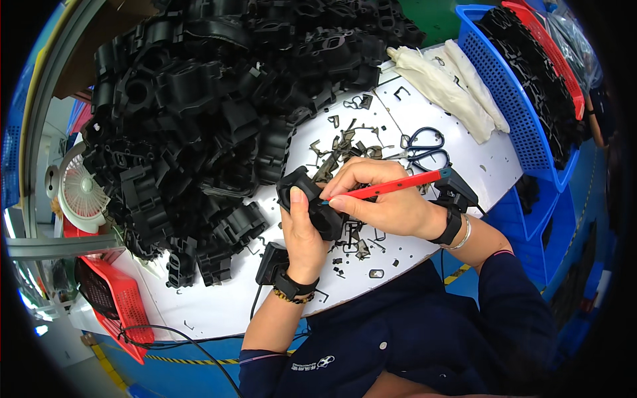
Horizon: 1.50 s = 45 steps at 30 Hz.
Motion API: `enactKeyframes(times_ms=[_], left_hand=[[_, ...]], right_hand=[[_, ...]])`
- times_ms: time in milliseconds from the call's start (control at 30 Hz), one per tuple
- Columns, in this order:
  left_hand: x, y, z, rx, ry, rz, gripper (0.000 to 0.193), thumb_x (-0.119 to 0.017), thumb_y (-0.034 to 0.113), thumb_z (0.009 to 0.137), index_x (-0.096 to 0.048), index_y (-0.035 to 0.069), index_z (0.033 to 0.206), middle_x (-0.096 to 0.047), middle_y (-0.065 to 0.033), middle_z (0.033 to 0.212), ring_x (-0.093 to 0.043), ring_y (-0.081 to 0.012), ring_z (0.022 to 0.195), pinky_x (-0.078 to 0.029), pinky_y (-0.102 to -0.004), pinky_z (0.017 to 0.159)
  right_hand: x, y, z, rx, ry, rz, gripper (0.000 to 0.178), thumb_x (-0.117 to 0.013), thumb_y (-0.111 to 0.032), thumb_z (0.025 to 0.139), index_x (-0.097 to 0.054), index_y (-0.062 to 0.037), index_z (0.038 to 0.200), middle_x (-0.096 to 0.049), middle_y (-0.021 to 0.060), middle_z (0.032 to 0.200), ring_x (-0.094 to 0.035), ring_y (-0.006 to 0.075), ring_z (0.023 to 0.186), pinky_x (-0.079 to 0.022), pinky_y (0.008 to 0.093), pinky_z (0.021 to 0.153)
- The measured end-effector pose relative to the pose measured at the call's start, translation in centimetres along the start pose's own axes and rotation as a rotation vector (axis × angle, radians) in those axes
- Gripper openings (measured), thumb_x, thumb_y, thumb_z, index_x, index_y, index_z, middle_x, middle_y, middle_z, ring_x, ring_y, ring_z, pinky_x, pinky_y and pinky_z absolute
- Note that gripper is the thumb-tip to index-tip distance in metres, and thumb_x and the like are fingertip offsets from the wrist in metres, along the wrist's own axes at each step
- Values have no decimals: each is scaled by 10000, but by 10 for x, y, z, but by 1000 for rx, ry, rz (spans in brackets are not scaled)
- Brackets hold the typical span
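Observation:
My left hand [304, 242] is closed round a black moulded plastic part [328, 223], its thumb lying along the near side. In my right hand [395, 209] is a slim pen-like tool with a flat red handle [398, 185], gripped between thumb and fingers. The tool's tip end meets the plastic part; fingers hide the exact contact. Black and brownish plastic scraps [358, 249] lie around and beneath both hands. Just beyond my right hand rest dark-blue-handled scissors [428, 158].
A high heap of black moulded parts [192, 86] covers the table's [199, 317] left and back. Off-white cloth pieces [443, 96] lie at far right, beside a blue basket [531, 142] of black parts. A red basket [133, 308] and a fan [85, 187] are left. Cables hang near the front edge.

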State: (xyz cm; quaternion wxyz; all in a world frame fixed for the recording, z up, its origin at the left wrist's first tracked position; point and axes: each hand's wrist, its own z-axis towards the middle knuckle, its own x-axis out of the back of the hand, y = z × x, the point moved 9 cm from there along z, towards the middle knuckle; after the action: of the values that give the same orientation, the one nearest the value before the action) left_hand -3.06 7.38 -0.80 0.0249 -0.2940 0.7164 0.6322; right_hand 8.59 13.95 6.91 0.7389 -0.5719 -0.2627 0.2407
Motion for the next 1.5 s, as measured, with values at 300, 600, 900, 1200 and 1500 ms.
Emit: enactKeyframes(times_ms=[300, 600, 900, 1200, 1500], left_hand=[[-3, 2, -1, 13, -35, 130, 527, -374, 509, 1041, -566, 19, 1016, -614, -85, 940, -603, -149, 828, -512, -297, 750], [-28, 3, -6, 80, -256, -45, 579, -326, 556, 1031, -546, 21, 1026, -587, -104, 912, -573, -178, 756, -535, -361, 725], [-31, 12, -6, 10, -214, 41, 590, -374, 519, 1019, -596, -20, 925, -634, -113, 814, -619, -170, 681, -518, -294, 636], [-17, 14, -5, -80, -74, 289, 610, -392, 540, 1007, -591, -24, 891, -579, -73, 653, -587, -158, 596, -466, -268, 562], [-8, 2, -4, -26, -129, 258, 369, -495, 360, 1027, -479, 10, 1146, -584, -62, 921, -553, -95, 747, -477, -236, 684]], right_hand=[[-2, 15, 2, -134, -55, 93, 50, -667, -17, 896, -642, 27, 896, -717, 138, 973, -683, 163, 830, -542, 280, 763], [-2, 43, 2, -423, -184, 777, 187, -690, -127, 929, -606, 28, 868, -709, 184, 928, -684, 207, 723, -572, 354, 638], [0, 50, -1, -501, -218, 857, 148, -699, -104, 918, -636, 26, 883, -708, 134, 877, -701, 201, 747, -563, 309, 675], [14, 19, 7, -281, -249, 172, 117, -757, -71, 848, -688, 23, 853, -743, 134, 945, -705, 175, 907, -540, 296, 813], [9, 12, 5, -216, -326, 80, 108, -759, -51, 834, -678, 17, 856, -736, 132, 959, -707, 177, 912, -543, 304, 825]])
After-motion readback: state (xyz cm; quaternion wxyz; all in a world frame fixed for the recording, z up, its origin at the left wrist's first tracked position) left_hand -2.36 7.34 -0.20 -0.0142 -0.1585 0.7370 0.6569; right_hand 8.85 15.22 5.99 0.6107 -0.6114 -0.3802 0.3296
